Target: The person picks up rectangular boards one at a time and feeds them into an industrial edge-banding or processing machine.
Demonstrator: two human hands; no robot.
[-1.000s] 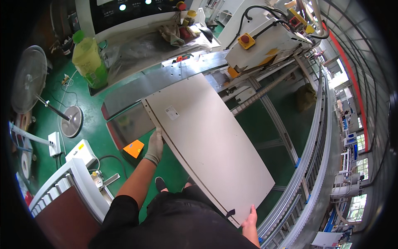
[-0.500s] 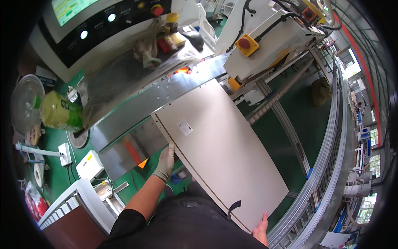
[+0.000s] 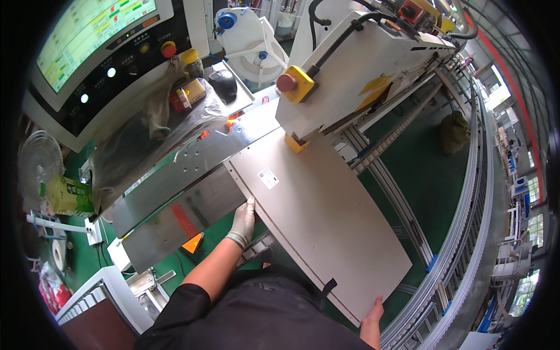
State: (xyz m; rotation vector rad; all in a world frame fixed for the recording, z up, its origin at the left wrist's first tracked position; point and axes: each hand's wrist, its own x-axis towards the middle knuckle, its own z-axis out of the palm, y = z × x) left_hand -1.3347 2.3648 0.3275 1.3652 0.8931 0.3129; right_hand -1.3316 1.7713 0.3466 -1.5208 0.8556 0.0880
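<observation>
Hands [image 3: 242, 223] [image 3: 371, 318] wide apart at panel [image 3: 326, 219] edges

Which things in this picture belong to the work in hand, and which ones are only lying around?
Seem to belong:
pale board
gloved left hand, at its long edge
bare right hand, at its near end
steel bed, at its far end
white machine, over its far end

Seem just lying about:
yellow-green jug
fan
yellow-lidded jar
olive sack

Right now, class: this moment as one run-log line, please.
left hand: gloved, holds panel by left edge | right hand: on panel's near end | panel: far end at machine | label: on panel's top
</observation>
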